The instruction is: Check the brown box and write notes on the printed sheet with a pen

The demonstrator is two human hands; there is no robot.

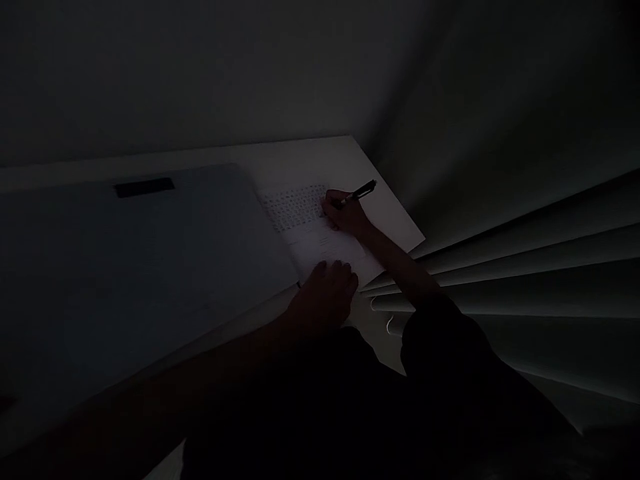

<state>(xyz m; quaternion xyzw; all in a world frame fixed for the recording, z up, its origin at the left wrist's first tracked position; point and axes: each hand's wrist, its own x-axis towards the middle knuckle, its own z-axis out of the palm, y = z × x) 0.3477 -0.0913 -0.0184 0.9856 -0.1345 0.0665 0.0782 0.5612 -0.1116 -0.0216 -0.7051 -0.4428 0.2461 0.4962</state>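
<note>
In dim light, my right hand [345,212] is closed round a dark pen [367,189], whose upper end points up and to the right. The pen's tip is hidden by the fingers. Beneath that hand lies a white sheet of paper [327,247], with rows of dark handwriting [295,207] across its upper part. My left hand [325,293] rests at the sheet's near edge, its fingertips lying on the paper and nothing visible in it.
A large grey-blue mat [150,260] covers the left of the white table [385,207]. On its far edge is a black rectangular object [145,187]. A wall [200,73] stands behind; folded curtains [525,280] hang at the right, near the table's corner.
</note>
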